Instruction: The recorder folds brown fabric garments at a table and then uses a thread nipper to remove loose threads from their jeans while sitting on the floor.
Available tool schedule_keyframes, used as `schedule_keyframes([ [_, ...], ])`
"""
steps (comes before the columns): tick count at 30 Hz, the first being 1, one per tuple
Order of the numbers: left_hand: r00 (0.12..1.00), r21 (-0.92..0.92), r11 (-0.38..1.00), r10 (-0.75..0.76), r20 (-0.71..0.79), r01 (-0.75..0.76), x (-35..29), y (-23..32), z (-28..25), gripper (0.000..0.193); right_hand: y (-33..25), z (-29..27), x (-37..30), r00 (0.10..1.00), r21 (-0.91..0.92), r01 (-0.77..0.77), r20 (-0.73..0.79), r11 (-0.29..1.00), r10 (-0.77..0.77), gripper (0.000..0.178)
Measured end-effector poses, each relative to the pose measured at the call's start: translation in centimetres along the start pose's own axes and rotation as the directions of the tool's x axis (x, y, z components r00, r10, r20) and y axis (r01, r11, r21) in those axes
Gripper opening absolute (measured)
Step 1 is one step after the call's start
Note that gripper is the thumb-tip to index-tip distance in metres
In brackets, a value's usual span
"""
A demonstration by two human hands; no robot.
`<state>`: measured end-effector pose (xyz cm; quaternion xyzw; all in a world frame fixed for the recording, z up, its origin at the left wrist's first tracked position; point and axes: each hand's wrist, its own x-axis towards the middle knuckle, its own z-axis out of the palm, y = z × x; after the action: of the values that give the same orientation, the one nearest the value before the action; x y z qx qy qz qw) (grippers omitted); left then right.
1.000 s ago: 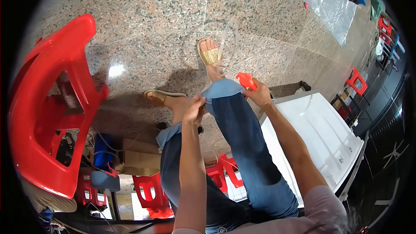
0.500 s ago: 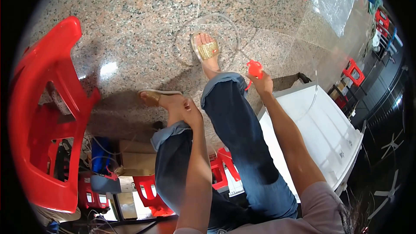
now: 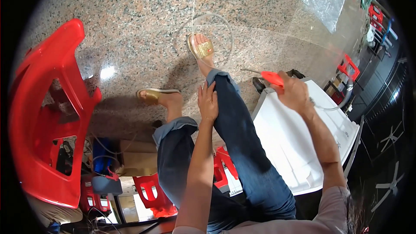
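In my right hand [image 3: 295, 93] is a red air blow gun [image 3: 272, 77] with a thin metal nozzle pointing left above the floor. My fingers are wrapped round its body, and the palm side is hidden. A clear hose [image 3: 342, 104] curves away at the right of that hand. My left hand [image 3: 208, 102] lies flat against the lower leg of my blue jeans [image 3: 238, 130], fingers stretched out, holding nothing. Below it, my feet wear gold sandals [image 3: 203, 50] on the speckled stone floor.
A large red plastic chair [image 3: 71, 99] stands at the left. White stacked sheets or a white box top [image 3: 290, 138] lies beside my right leg. Clear plastic film [image 3: 318, 0] is on the floor at the far right. A cardboard box [image 3: 139, 158] sits low at the left.
My right hand with the blow gun has moved right and towards me and turned, so its nozzle now shows. My left hand has left my left ankle area and now rests on my right leg.
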<state>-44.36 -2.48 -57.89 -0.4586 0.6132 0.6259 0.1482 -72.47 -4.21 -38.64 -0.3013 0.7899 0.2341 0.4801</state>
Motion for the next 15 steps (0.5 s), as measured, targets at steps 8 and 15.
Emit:
schedule_keyframes([
  [8, 0.901, -0.321, 0.893, -0.387, -0.196, 0.314, -1.7, 0.0, 1.8, 0.066, 1.9, -4.5, -0.7, 0.986, 0.262, -0.091, 0.158, 0.961, 0.050, 0.035],
  [15, 0.372, -0.532, 0.048, -0.768, 0.522, 0.846, -3.6, -2.9, 2.0, 0.076, -1.4, -4.5, 0.3, 0.981, 0.130, 0.107, 0.146, 0.986, -0.126, 0.034],
])
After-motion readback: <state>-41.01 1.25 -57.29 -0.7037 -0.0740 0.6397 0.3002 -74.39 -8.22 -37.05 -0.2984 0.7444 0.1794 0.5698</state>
